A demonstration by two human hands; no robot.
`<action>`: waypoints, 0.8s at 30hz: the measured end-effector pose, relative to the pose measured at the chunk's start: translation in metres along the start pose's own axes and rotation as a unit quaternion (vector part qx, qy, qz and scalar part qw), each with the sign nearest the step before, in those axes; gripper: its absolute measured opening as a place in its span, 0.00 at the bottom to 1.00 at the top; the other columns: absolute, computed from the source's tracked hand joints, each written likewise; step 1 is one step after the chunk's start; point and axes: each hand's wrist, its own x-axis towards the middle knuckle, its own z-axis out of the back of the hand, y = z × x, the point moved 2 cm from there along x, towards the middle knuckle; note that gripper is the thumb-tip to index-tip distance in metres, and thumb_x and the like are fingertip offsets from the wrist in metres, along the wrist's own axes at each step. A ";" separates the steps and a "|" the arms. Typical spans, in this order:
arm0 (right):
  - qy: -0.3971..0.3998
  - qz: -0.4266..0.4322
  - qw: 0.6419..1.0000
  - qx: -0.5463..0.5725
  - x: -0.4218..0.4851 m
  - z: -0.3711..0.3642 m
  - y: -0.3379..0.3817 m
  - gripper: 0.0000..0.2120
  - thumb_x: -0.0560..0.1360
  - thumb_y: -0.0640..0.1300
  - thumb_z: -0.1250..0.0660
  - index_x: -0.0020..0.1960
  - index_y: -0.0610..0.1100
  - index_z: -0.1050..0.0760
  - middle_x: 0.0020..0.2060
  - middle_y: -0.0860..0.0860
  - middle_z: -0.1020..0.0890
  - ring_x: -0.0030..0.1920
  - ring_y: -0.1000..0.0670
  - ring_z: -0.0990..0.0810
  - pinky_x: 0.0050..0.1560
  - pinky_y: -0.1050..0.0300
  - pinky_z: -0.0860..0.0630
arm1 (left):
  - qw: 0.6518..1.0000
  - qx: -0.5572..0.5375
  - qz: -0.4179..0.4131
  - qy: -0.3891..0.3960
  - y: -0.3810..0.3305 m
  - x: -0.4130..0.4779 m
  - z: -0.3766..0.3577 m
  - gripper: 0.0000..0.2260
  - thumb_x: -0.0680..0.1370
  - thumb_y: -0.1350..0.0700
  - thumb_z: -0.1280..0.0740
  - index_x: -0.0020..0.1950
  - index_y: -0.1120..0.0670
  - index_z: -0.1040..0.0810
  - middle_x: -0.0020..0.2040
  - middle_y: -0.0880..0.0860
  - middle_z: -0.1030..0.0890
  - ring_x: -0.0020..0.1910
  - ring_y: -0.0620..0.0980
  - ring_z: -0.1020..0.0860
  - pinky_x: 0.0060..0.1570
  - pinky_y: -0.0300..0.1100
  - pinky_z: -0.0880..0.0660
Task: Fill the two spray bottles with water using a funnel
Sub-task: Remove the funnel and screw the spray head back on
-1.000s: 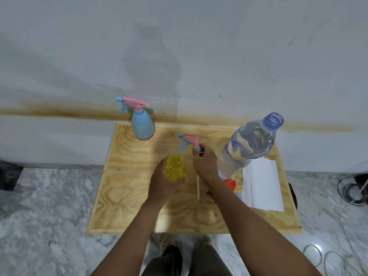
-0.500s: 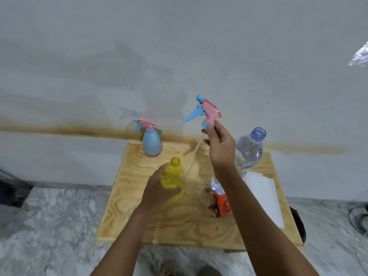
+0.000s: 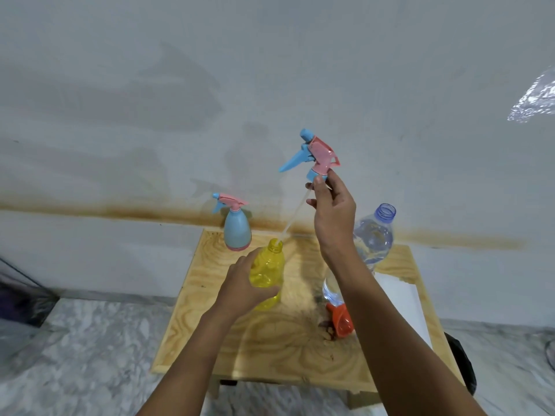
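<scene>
Change: spray head (image 3: pixel 318 156) raised higher than a moment ago; dip tube (image 3: pixel 292 216) tip now at the neck.
Right hand (image 3: pixel 332 217): fingers pinching the spray head's collar.
Left hand (image 3: pixel 243 283): wrapped around yellow bottle (image 3: pixel 268 270), empty, on wooden table (image 3: pixel 270 340).
Blue spray bottle (image 3: pixel 236 226): capped, contents unseen.
Water bottle (image 3: pixel 374 238): uncapped, holds water.
Orange funnel (image 3: pixel 341 322): lying on table.

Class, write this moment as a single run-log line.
left hand: holds yellow bottle | right hand: lifts spray head, tube tip at neck | funnel: on table

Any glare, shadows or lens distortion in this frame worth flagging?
Head view: a bright glare patch sits on the wall at the upper right; soft shadows of the spray head and right hand fall on the wall; wide-angle bending curves the wall stain line and skews the wooden table; focus is acceptable.
</scene>
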 end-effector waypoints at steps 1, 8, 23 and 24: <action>0.009 0.001 1.000 -0.007 -0.002 -0.001 -0.001 0.15 0.82 0.45 0.38 0.67 0.43 0.24 0.50 0.56 0.18 0.48 0.61 0.19 0.47 0.61 0.20 | 1.000 0.002 -0.003 0.002 -0.002 0.000 0.000 0.43 0.62 0.37 0.25 0.75 0.38 0.37 0.60 0.44 0.26 0.63 0.48 0.28 0.61 0.54 0.25; 0.097 -0.045 0.993 -0.055 -0.024 -0.005 -0.026 0.09 0.81 0.45 0.36 0.60 0.51 0.22 0.49 0.55 0.16 0.53 0.56 0.18 0.58 0.54 0.21 | 0.999 -0.018 -0.016 0.027 -0.013 0.000 0.003 0.44 0.62 0.28 0.26 0.74 0.31 0.40 0.69 0.45 0.28 0.68 0.47 0.28 0.63 0.54 0.24; 0.113 -0.067 0.991 -0.034 -0.039 -0.007 -0.037 0.09 0.80 0.44 0.33 0.59 0.52 0.21 0.50 0.59 0.16 0.54 0.61 0.19 0.48 0.73 0.27 | 0.998 -0.020 -0.056 0.017 -0.049 -0.001 0.013 0.42 0.66 0.29 0.29 0.74 0.32 0.48 0.75 0.44 0.33 0.75 0.46 0.35 0.68 0.54 0.28; 0.113 -0.065 0.991 -0.035 -0.038 -0.007 -0.037 0.09 0.80 0.44 0.34 0.59 0.51 0.21 0.50 0.59 0.16 0.54 0.62 0.19 0.48 0.73 0.27 | 0.998 -0.018 -0.057 0.015 -0.048 -0.001 0.013 0.42 0.66 0.30 0.29 0.75 0.32 0.48 0.76 0.44 0.34 0.76 0.45 0.36 0.69 0.54 0.29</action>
